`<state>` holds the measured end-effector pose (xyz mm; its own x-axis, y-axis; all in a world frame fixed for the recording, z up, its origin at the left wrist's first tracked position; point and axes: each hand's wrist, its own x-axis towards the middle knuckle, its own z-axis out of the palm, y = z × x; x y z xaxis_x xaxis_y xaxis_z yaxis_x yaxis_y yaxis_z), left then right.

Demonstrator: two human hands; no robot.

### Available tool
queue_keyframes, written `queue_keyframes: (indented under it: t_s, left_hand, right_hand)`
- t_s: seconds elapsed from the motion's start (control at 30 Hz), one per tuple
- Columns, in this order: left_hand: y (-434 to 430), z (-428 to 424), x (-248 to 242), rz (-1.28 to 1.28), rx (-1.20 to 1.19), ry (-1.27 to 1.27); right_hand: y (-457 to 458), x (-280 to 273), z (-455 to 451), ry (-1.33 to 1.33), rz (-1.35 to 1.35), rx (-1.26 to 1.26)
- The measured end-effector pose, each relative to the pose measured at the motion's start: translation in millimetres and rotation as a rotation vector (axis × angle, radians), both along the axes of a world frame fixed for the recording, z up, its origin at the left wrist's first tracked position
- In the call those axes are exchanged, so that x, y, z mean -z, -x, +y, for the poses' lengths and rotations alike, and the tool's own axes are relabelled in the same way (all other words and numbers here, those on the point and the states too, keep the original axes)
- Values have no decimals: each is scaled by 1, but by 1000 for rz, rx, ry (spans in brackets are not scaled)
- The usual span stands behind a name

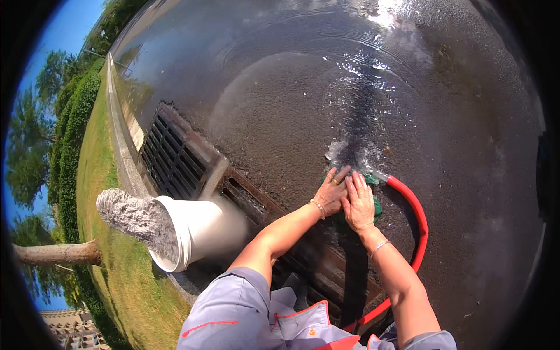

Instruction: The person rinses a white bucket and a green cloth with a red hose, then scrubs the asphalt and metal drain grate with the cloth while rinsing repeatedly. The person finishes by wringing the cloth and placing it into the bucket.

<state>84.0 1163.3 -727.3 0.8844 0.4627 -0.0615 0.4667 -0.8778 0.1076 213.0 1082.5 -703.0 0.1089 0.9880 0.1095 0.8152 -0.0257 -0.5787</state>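
My left hand [332, 194] and my right hand [361, 203] lie side by side, palms down and fingers stretched out. Both press on a wet green cloth-like thing [378, 209] low over the road. Most of that green thing is hidden beneath them, so its exact kind is unclear. Just right of my fingertips is the metal end [381, 176] of a red hose [419, 214], which curves back towards me. Water [350, 153] splashes up at my fingertips and runs away over the asphalt.
A white bucket [210, 227] with a grey mop head [135, 216] at its mouth stands to my left. Beside it, an iron drain grate [173, 153] lies along the concrete kerb [122, 148]. Grass [98, 175], a tree trunk [61, 253] and a hedge [72, 153] lie beyond. The asphalt [280, 118] is wet.
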Motion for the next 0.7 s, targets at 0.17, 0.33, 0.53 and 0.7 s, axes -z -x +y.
queue_keyframes:
  t_s: [0.17,0.33,0.53,0.7]
  left_hand:
    - [-31,38,5,-516,-691,-81]
    - [-5,25,9,-635,22,30]
    - [-28,64,4,-532,-489,-84]
    - [-48,28,-21,-1053,-683,1145]
  right_hand:
    - [-14,13,72,-255,-186,373]
    - [-16,11,34,-322,-40,142]
    - [-15,5,79,-327,-81,364]
    - [-7,7,46,3,1388,656]
